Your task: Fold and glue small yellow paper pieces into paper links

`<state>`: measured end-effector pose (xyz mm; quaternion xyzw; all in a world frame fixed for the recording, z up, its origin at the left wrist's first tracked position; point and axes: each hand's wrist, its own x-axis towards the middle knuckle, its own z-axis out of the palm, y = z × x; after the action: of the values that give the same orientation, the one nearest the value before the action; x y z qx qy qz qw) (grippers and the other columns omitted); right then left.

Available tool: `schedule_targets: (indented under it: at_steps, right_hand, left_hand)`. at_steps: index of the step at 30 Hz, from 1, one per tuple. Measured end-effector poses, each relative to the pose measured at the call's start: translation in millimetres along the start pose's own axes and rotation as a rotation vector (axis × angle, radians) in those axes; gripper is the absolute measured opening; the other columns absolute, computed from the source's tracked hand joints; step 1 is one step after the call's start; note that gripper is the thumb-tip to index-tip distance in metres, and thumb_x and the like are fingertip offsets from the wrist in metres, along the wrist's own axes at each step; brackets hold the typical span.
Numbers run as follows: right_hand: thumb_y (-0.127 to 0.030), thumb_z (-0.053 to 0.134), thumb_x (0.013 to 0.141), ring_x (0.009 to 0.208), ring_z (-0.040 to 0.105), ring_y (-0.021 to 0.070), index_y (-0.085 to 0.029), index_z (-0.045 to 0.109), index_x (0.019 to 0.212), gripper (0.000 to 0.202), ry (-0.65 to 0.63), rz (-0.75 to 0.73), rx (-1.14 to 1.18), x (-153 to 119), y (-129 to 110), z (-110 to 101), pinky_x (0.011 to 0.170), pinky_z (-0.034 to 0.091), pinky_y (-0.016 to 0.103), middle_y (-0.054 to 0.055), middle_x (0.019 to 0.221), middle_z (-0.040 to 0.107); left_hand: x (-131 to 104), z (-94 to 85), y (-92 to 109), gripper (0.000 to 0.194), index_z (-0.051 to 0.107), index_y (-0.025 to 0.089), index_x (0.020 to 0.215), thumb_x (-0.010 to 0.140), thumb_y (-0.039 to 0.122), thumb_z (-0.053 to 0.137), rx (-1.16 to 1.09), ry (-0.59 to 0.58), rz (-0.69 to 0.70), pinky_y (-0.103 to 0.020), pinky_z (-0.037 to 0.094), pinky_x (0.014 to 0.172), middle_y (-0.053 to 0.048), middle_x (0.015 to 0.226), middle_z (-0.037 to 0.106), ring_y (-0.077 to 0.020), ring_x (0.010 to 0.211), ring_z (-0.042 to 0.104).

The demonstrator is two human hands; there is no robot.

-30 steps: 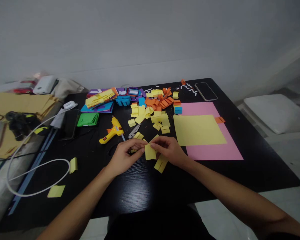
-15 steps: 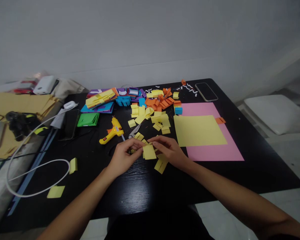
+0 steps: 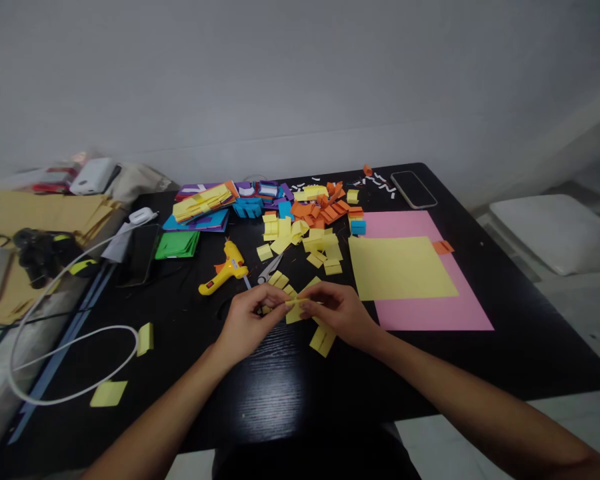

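Note:
A small piece of yellow paper is pinched between my two hands above the black table. My left hand has its thumb and fingers closed on the paper's left side. On its right side, my right hand grips it the same way. A folded yellow paper piece lies just below my right hand. Beyond my hands are scissors, partly hidden under paper, and several folded yellow pieces. A yellow glue gun rests to the left of the scissors.
On the right, a yellow sheet overlaps a pink sheet. Orange folded pieces and a phone lie at the back. Green papers and a looped white cable are on the left.
The yellow paper between my hands, which faced me flat, now shows a folded or bent top edge. My fingers have drawn in along it. The view has shifted slightly.

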<state>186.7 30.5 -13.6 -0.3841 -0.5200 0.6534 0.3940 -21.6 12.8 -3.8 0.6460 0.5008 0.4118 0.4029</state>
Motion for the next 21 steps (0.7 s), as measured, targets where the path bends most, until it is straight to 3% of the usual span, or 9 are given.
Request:
schedule_targets:
  at_steps: [9,15,21]
  right_hand:
    - [-0.041,0.088,0.073,0.054,0.069,0.0117,-0.016,0.071,0.082,0.032,-0.004,0.142,0.047,1.1,-2.4,-0.1,0.052,0.058,0.022,-0.002,0.075,0.068]
    - [-0.034,0.086,0.074,0.063,0.067,0.0122,-0.018,0.073,0.087,0.023,-0.008,0.085,0.152,1.5,-1.7,0.8,0.055,0.062,0.025,0.0,0.081,0.071]
    - [-0.026,0.079,0.079,0.07,0.069,0.0143,-0.021,0.077,0.084,0.007,0.005,0.037,0.102,0.9,-3.5,-2.5,0.066,0.064,0.029,0.001,0.08,0.072]
  left_hand:
    - [-1.1,1.4,2.7,0.017,0.071,0.016,0.089,0.093,0.032,0.067,-0.075,-0.052,-0.07,-0.022,0.052,0.061,0.0,0.068,0.068,-0.0123,0.062,0.064]
    - [-0.5,1.9,4.4,0.01,0.072,0.017,0.091,0.089,0.027,0.071,-0.091,-0.026,-0.043,-0.022,0.051,0.06,0.0,0.071,0.068,-0.0121,0.063,0.063]
    - [-0.3,-1.3,2.3,0.01,0.075,0.018,0.087,0.09,0.022,0.066,-0.011,-0.036,0.027,-0.022,0.049,0.06,-0.003,0.075,0.07,-0.0124,0.064,0.061]
